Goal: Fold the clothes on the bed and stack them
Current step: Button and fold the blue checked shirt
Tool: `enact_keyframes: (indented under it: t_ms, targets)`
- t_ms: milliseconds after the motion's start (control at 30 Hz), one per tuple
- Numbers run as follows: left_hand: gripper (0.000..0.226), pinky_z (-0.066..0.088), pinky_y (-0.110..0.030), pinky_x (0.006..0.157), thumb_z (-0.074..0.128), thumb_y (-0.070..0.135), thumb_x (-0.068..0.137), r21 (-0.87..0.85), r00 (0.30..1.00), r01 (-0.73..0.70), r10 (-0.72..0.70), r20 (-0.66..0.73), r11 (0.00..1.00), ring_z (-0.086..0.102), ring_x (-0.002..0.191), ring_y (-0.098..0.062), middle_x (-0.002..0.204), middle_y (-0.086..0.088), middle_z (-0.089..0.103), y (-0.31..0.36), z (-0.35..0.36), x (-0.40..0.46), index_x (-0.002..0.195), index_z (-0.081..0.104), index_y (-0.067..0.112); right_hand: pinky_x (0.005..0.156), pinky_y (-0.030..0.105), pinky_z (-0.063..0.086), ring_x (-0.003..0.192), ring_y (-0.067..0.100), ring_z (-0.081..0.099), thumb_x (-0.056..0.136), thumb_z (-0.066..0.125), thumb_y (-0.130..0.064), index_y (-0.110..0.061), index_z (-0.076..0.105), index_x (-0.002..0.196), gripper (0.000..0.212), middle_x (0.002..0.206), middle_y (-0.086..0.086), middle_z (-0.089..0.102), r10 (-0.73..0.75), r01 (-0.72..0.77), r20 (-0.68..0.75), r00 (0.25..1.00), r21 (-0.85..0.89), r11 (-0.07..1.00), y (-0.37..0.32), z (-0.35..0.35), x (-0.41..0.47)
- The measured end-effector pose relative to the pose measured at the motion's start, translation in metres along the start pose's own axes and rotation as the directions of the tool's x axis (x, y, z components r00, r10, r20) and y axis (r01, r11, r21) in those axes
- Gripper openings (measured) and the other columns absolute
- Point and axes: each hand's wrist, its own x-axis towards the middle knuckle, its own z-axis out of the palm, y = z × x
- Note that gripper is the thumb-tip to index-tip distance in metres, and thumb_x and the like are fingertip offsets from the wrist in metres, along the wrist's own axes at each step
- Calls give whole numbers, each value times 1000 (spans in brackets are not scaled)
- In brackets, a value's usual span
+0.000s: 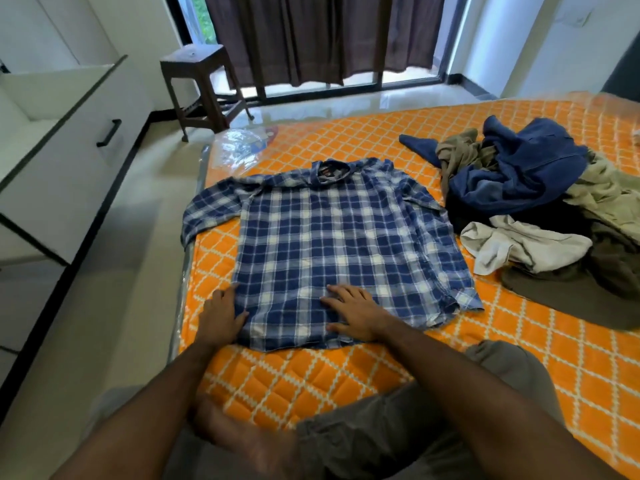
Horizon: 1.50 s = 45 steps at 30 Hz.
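A blue and white checked shirt lies spread flat on the orange quilted bed, collar away from me, its left sleeve hanging over the bed's left edge. My left hand rests at the shirt's lower left hem, fingers laid over the cloth edge. My right hand presses flat on the lower middle of the shirt, fingers straight and spread. To the right sits a heap of unfolded clothes: a dark blue garment, olive and khaki pieces, and a white one.
A brown stool stands on the floor beyond the bed, in front of dark curtains. White drawers line the left wall across a narrow strip of floor. My knee in grey shorts rests on the bed.
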Motion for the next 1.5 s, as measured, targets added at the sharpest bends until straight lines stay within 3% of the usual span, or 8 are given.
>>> enact_keyframes:
  t_ms: [133,367,567,800,1000,1133,1333,1500]
  targets:
    - [78,43,-46,100,74,20,88,-339,991,136,-123,61,931,45,127,-38,141,-23,38,4,-5,16,149,29,2,122,50,15,149,27,18,102,45,-54,-22,40,148,56,164,5,21,-58,60,-57,997,38,997,-25,1,34]
    - [54,47,-46,97,65,22,91,-293,992,82,-107,-68,952,54,118,-35,129,-18,53,-15,-10,80,138,46,5,88,46,46,100,25,51,102,51,-30,-16,57,113,19,118,5,51,-45,48,-30,999,106,993,-42,-59,169]
    - [48,48,-38,92,64,38,93,-358,981,19,-87,-173,933,59,107,-28,117,-12,62,-24,-19,148,130,57,8,92,48,51,106,30,57,101,55,-23,-10,51,130,32,130,12,54,60,-54,-35,998,165,985,-44,-113,305]
    - [37,44,-28,64,54,66,86,-166,938,-67,5,-348,984,47,78,-10,84,10,51,-33,8,158,85,56,29,90,53,52,121,40,54,98,57,-42,-14,32,149,63,152,15,35,210,-206,-124,970,49,977,-55,-123,405]
    - [33,47,-33,66,53,58,88,-75,916,-123,84,-393,990,48,76,-12,83,6,53,-36,16,158,83,60,26,117,60,18,150,39,13,85,61,-66,-19,25,156,92,165,14,11,159,-170,-67,985,-221,960,-75,-115,431]
    - [30,47,-31,67,55,56,88,-99,917,-117,69,-394,988,45,76,-9,84,9,51,-37,17,158,82,59,27,114,59,23,143,37,25,86,55,-63,-20,38,148,77,156,13,30,84,-107,-87,993,-307,946,-86,-106,433]
    - [37,44,-31,69,50,61,89,-48,914,-127,98,-393,991,45,77,-10,83,9,53,-35,18,157,80,62,27,91,42,46,109,29,57,101,50,-24,-15,48,130,31,124,9,59,-220,42,-235,947,-588,808,-98,-100,443]
    - [36,39,-35,67,56,57,88,1,886,-200,182,-427,980,48,76,-14,79,7,53,-37,23,158,71,61,25,71,38,44,104,28,61,102,49,-26,-13,51,130,31,122,9,56,50,-209,-323,945,-479,852,-90,-105,465]
